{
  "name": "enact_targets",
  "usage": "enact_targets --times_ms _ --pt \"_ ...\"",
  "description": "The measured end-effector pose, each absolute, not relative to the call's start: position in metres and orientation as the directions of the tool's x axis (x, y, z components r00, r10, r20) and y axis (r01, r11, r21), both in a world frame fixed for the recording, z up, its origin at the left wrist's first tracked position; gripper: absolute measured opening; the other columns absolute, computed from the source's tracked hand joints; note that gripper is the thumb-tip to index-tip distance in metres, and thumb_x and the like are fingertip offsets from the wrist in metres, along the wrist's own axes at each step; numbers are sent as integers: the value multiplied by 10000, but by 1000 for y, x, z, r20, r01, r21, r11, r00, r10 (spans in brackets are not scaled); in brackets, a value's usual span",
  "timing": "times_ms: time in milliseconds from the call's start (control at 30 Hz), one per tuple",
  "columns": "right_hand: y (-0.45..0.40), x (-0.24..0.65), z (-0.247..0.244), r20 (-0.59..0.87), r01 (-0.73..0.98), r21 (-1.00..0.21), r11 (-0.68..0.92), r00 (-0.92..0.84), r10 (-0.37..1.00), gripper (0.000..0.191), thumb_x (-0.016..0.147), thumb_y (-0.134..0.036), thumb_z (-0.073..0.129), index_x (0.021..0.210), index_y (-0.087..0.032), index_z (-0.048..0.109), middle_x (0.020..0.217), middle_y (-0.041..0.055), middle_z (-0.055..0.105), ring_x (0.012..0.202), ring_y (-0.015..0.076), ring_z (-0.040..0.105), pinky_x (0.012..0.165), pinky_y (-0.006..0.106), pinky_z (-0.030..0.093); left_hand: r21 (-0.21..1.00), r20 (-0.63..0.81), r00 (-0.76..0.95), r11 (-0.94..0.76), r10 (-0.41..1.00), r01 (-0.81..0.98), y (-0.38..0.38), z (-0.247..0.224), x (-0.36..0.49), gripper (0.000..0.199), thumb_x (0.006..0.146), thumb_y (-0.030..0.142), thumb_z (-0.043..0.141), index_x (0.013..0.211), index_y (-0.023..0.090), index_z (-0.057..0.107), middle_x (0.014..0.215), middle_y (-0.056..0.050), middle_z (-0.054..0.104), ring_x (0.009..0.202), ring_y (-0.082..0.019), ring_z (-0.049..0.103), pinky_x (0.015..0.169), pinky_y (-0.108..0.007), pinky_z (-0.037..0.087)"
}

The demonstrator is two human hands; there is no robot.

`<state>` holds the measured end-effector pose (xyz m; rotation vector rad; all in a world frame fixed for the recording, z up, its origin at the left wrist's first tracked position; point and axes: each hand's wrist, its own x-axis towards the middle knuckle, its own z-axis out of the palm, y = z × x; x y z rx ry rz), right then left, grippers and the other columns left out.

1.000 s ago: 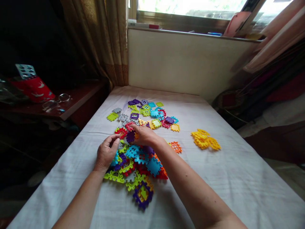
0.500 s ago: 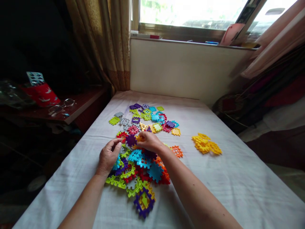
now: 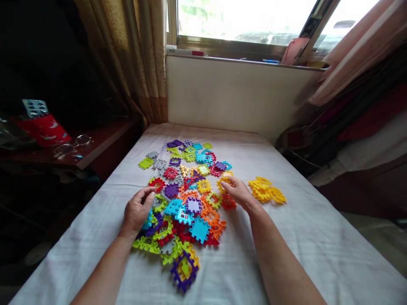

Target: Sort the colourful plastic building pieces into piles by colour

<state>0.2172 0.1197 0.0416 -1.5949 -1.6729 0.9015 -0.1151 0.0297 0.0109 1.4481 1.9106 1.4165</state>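
Because its notched rim apparently offers purchase, your right hand [image 3: 241, 192] pinches a yellow piece [image 3: 219, 184] between closed fingertips; your left hand [image 3: 136, 212], half-open, visibly empty, sits nearer the sheet's [image 3: 101, 207] left edge.

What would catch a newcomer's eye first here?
Probably the heap of multicoloured interlocking plastic tiles in the middle of the white cloth, between two bare forearms. Next, the small cluster of bright yellow plastic tiles apart on the right, beyond the right hand.
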Motion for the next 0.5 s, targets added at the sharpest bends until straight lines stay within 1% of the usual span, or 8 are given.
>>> enact_targets --times_ms 67,133,233,333,367,433,500 --pt "119 244 43 20 555 -832 -8 44 999 300 772 -434 628 904 -179 714 760 39 717 664 168 643 583 245 485 851 275 -407 -24 871 525 30 11 -116 415 769 552 570 958 217 725 973 -61 769 929 -238 704 865 -341 549" --pt "119 274 47 53 598 -798 -75 194 980 341 760 -420 625 977 -174 720 801 58 727 674 179 649 592 262 489 841 276 -402 -17 873 541 29 12 -117 414 772 556 567 960 223 726 975 -58 767 933 -240 703 868 -343 549" --pt "118 313 53 111 694 -680 -236 415 903 391 760 -404 611 1070 -195 726 839 65 735 704 199 656 634 291 486 831 281 -398 -13 873 557 29 12 -118 416 775 568 564 960 234 729 979 -54 767 943 -247 702 869 -348 548" --pt "113 333 57 102 737 -569 -365 504 857 405 806 -395 561 1117 -200 731 846 74 733 747 228 665 680 323 490 829 282 -392 -17 876 559 29 12 -119 421 772 583 561 942 238 732 986 -54 768 965 -253 698 882 -350 543" --pt "111 335 58 99 746 -537 -394 519 849 416 824 -385 543 1147 -195 724 875 84 734 784 241 671 704 337 496 830 279 -391 -15 877 557 30 12 -119 422 769 586 562 937 238 731 990 -54 768 974 -255 697 889 -353 540" --pt "107 335 60 154 777 -466 -422 542 826 453 851 -366 526 1232 -182 689 1032 126 725 932 280 672 786 381 507 833 268 -397 -4 878 553 30 12 -119 418 764 585 567 937 241 730 998 -53 767 986 -258 695 908 -360 534" --pt "104 330 64 259 810 -412 -418 544 798 479 868 -345 525 1294 -166 650 1235 172 661 1113 322 624 892 436 495 836 260 -404 5 877 549 30 11 -120 410 763 579 570 944 246 729 1008 -51 765 999 -260 693 929 -370 526"
